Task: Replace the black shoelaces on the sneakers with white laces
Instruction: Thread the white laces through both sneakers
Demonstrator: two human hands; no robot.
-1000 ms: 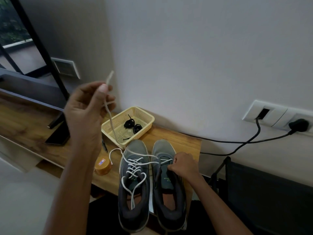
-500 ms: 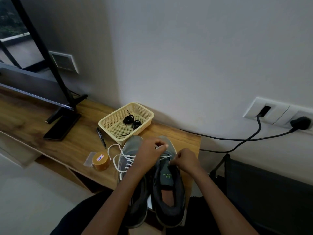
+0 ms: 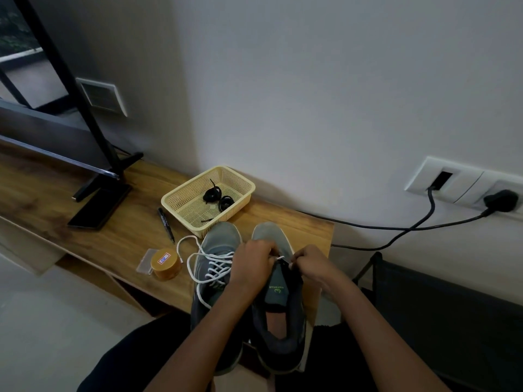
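right sneaker (image 3: 267, 235) lies toe-away, long axis straight ahead; left hand (image 3: 252, 263) and right hand (image 3: 314, 265) each pinch the white lace (image 3: 279, 258) across its front eyelets

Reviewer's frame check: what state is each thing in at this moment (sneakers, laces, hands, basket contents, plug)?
Laced sneaker, white lace threaded, ends loose.
Other sneaker, tongue exposed, mostly unlaced.
Second white lace, pinched by both hands.
Left hand, pinching that lace.
Right hand, pinching it too.
Black laces, coiled in basket.
Plug, seated in socket plate.
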